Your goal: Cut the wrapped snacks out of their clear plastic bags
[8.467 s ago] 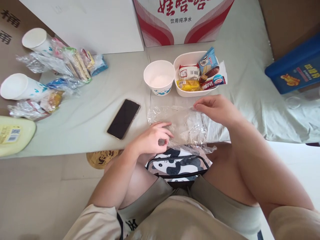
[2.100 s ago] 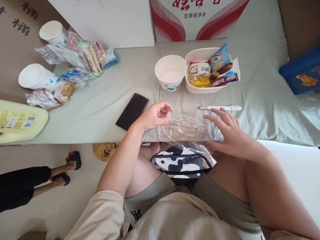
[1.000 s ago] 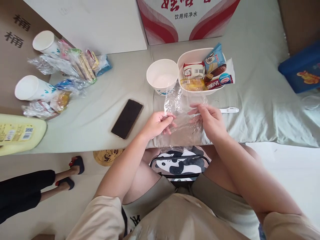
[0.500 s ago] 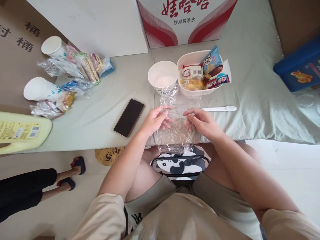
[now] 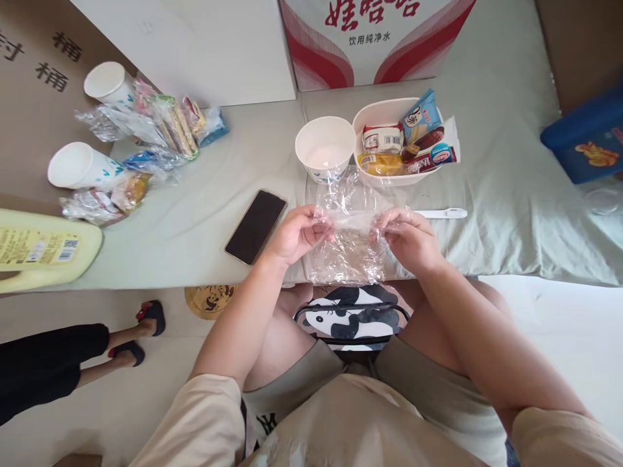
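A clear, crinkled plastic bag [image 5: 348,256] is stretched between my two hands, over the front edge of the cloth-covered table. My left hand [image 5: 302,232] pinches its left side. On the other side my right hand [image 5: 406,235] grips it with bent fingers. Just beyond the bag stands a white paper bowl [image 5: 325,148]. Touching that bowl on the right is an oval white tub [image 5: 374,113] with several wrapped snacks [image 5: 384,164] in it. A white plastic stick-like tool [image 5: 445,213] lies to the right, its left end behind my right hand and the bag.
A phone [image 5: 256,226] lies left of my left hand. Farther left are paper cups [image 5: 73,165], wrapped snacks [image 5: 170,126] and a yellow jug [image 5: 46,250]. Boxes [image 5: 379,48] stand at the back, a blue container [image 5: 584,146] at the right. Another person's legs [image 5: 53,370] show at lower left.
Both hands have closed on the plastic bag and lifted its upper part, pulling it taut between them. The bag's lower end has drawn up a little. The view has shifted slightly.
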`<action>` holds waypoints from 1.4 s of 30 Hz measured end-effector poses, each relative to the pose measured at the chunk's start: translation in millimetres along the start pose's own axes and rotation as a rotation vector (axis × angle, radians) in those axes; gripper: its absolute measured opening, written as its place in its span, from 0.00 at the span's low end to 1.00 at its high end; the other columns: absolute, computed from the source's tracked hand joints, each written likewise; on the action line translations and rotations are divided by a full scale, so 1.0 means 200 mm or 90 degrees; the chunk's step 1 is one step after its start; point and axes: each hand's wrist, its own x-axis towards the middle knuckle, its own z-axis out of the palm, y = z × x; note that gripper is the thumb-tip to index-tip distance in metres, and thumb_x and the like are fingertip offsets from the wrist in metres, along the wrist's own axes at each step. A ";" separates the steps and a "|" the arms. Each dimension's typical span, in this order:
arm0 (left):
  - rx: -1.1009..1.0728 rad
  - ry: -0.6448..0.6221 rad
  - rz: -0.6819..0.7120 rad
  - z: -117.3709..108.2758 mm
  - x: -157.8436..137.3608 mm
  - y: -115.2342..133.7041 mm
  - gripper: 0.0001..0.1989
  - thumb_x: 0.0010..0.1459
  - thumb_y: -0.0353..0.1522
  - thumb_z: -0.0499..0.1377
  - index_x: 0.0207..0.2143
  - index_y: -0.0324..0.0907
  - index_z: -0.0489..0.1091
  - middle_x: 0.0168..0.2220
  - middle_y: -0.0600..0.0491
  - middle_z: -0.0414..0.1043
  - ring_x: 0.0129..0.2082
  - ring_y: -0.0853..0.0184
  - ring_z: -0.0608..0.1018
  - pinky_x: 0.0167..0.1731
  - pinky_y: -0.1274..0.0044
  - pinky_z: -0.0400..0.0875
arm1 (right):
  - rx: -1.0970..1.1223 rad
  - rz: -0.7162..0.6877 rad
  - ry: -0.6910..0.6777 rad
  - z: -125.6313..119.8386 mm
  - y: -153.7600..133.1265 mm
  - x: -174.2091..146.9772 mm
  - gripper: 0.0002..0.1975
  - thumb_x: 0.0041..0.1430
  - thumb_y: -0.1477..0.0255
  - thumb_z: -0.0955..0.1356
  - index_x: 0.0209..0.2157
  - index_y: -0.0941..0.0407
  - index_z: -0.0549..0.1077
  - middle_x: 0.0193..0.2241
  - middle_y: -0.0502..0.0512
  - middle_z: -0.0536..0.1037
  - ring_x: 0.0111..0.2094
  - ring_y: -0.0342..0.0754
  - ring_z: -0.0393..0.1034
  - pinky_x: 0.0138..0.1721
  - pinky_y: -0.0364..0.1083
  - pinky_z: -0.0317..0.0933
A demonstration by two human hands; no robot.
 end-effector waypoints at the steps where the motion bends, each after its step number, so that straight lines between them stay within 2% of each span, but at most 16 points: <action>1: 0.020 0.003 0.002 -0.01 0.00 -0.01 0.12 0.52 0.40 0.65 0.25 0.40 0.73 0.25 0.52 0.78 0.23 0.66 0.80 0.26 0.75 0.77 | -0.021 -0.002 0.005 0.00 0.00 0.00 0.12 0.58 0.60 0.72 0.26 0.52 0.78 0.25 0.52 0.78 0.28 0.48 0.73 0.33 0.48 0.68; 4: 0.181 0.032 0.040 -0.02 0.01 -0.03 0.24 0.62 0.50 0.59 0.23 0.41 0.75 0.26 0.50 0.79 0.26 0.66 0.80 0.29 0.74 0.75 | -0.144 0.004 0.046 0.00 0.00 0.01 0.32 0.64 0.43 0.62 0.20 0.52 0.76 0.22 0.56 0.75 0.30 0.51 0.73 0.36 0.51 0.68; 6: 0.319 0.035 0.110 -0.03 0.00 -0.04 0.28 0.64 0.53 0.57 0.23 0.41 0.77 0.27 0.48 0.80 0.29 0.66 0.80 0.32 0.74 0.74 | -0.228 0.028 0.092 0.00 0.00 0.00 0.39 0.65 0.38 0.56 0.17 0.52 0.73 0.19 0.56 0.72 0.28 0.50 0.71 0.35 0.50 0.66; 8: 0.414 0.036 0.176 -0.02 0.00 -0.04 0.25 0.64 0.51 0.59 0.24 0.41 0.78 0.31 0.48 0.81 0.32 0.66 0.80 0.35 0.74 0.73 | -0.274 0.043 0.118 0.00 0.01 0.00 0.37 0.63 0.37 0.60 0.16 0.53 0.70 0.19 0.55 0.71 0.26 0.48 0.68 0.31 0.49 0.62; 10: 0.447 0.046 0.207 -0.02 0.00 -0.04 0.18 0.60 0.45 0.64 0.27 0.41 0.78 0.34 0.48 0.81 0.34 0.67 0.80 0.35 0.75 0.73 | -0.276 0.034 0.121 0.00 0.01 0.00 0.29 0.58 0.43 0.70 0.20 0.54 0.70 0.20 0.52 0.70 0.24 0.44 0.63 0.27 0.46 0.59; 12: 0.424 0.058 0.205 -0.02 0.01 -0.05 0.11 0.54 0.39 0.68 0.29 0.40 0.77 0.36 0.49 0.80 0.35 0.68 0.79 0.35 0.76 0.73 | -0.241 0.016 0.111 0.00 0.02 0.00 0.18 0.53 0.55 0.77 0.31 0.52 0.71 0.24 0.48 0.71 0.24 0.42 0.62 0.26 0.44 0.58; 14: 0.366 0.071 0.181 -0.03 0.02 -0.06 0.09 0.50 0.35 0.69 0.32 0.40 0.76 0.38 0.50 0.79 0.35 0.69 0.79 0.36 0.76 0.74 | -0.196 0.003 0.098 0.00 0.03 0.00 0.23 0.50 0.64 0.78 0.45 0.49 0.69 0.29 0.46 0.73 0.26 0.42 0.65 0.26 0.43 0.62; 16: 0.293 0.093 0.154 -0.04 0.02 -0.06 0.13 0.48 0.32 0.69 0.37 0.42 0.73 0.41 0.52 0.77 0.33 0.72 0.79 0.36 0.77 0.75 | -0.177 -0.005 0.086 0.00 0.04 0.00 0.31 0.51 0.69 0.77 0.53 0.46 0.63 0.32 0.46 0.74 0.29 0.44 0.70 0.30 0.45 0.68; 20: 0.143 0.132 0.127 -0.05 0.03 -0.06 0.27 0.46 0.29 0.70 0.49 0.48 0.67 0.44 0.55 0.76 0.31 0.73 0.80 0.36 0.78 0.77 | -0.163 -0.028 0.116 0.01 0.06 0.01 0.35 0.53 0.68 0.75 0.59 0.44 0.61 0.36 0.49 0.76 0.38 0.48 0.75 0.40 0.48 0.72; 22: 0.090 0.125 0.107 -0.04 0.03 -0.05 0.31 0.46 0.29 0.71 0.52 0.50 0.64 0.45 0.55 0.76 0.32 0.72 0.81 0.38 0.77 0.78 | -0.133 0.001 0.115 0.02 0.05 0.01 0.32 0.51 0.65 0.76 0.57 0.46 0.65 0.38 0.51 0.78 0.38 0.49 0.76 0.38 0.49 0.72; 25: 0.033 0.109 0.088 -0.03 0.03 -0.04 0.34 0.46 0.32 0.73 0.53 0.50 0.63 0.47 0.54 0.77 0.37 0.69 0.83 0.41 0.75 0.78 | -0.159 0.115 0.063 0.04 0.02 0.01 0.17 0.50 0.63 0.76 0.40 0.53 0.74 0.30 0.51 0.77 0.29 0.46 0.71 0.30 0.46 0.66; 28: -0.008 0.066 0.021 -0.01 0.01 -0.02 0.36 0.47 0.37 0.74 0.56 0.50 0.63 0.52 0.50 0.77 0.45 0.61 0.84 0.44 0.72 0.78 | -0.210 0.151 0.070 0.05 -0.01 0.00 0.14 0.52 0.62 0.75 0.29 0.55 0.71 0.23 0.49 0.73 0.24 0.43 0.65 0.26 0.44 0.60; 31: 0.011 0.014 -0.088 0.03 0.00 -0.02 0.36 0.46 0.36 0.74 0.57 0.46 0.64 0.51 0.46 0.80 0.47 0.57 0.84 0.44 0.70 0.78 | -0.195 0.117 0.117 0.05 -0.01 0.00 0.15 0.53 0.59 0.74 0.32 0.54 0.70 0.26 0.49 0.75 0.26 0.43 0.67 0.27 0.44 0.61; 35: 0.045 0.050 -0.101 0.06 0.00 -0.02 0.29 0.49 0.28 0.69 0.54 0.41 0.68 0.47 0.47 0.82 0.43 0.61 0.85 0.43 0.72 0.78 | -0.194 0.130 0.063 0.04 -0.01 0.01 0.19 0.53 0.55 0.74 0.40 0.52 0.71 0.28 0.49 0.77 0.29 0.46 0.70 0.30 0.45 0.64; 38: 0.058 0.070 -0.109 0.06 0.00 -0.01 0.26 0.49 0.25 0.64 0.53 0.41 0.70 0.46 0.47 0.83 0.40 0.64 0.85 0.42 0.73 0.78 | -0.288 0.150 0.003 0.03 -0.01 0.01 0.17 0.55 0.56 0.74 0.34 0.54 0.71 0.22 0.48 0.74 0.24 0.44 0.67 0.27 0.44 0.62; 42: 0.048 0.060 -0.113 0.03 0.01 0.00 0.24 0.48 0.23 0.63 0.49 0.42 0.72 0.45 0.47 0.83 0.42 0.64 0.85 0.44 0.72 0.79 | -0.251 0.139 0.017 0.04 -0.03 0.01 0.18 0.57 0.54 0.72 0.30 0.54 0.69 0.20 0.47 0.72 0.21 0.43 0.66 0.25 0.44 0.62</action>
